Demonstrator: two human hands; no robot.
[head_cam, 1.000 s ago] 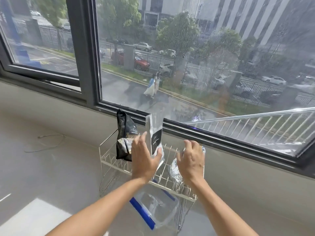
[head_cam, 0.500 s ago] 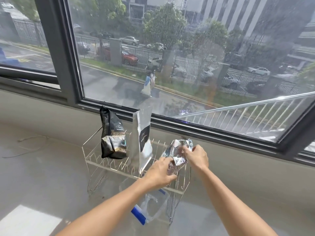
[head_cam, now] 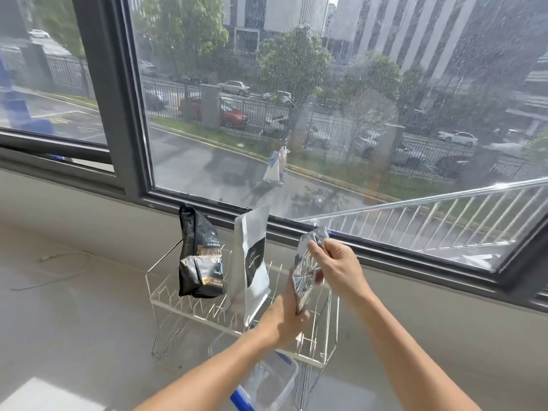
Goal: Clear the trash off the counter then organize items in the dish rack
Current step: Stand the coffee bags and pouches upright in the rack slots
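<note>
While our left hand [head_cam: 286, 317] grips the crinkled foil pouch [head_cam: 305, 272] at its base and our right hand [head_cam: 336, 266] pinches its top, we stand it over the wire dish rack [head_cam: 166, 304], right of the white pouch [head_cam: 252, 262] and black coffee bag [head_cam: 200, 258]. Organizing seems underway; next it likely needs seating upright between the tines.

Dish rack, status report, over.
Both hands, left and right, grip the foil bag, upright over the dish rack. Black bag and silver pouch stand racked. Nothing blocking.
</note>
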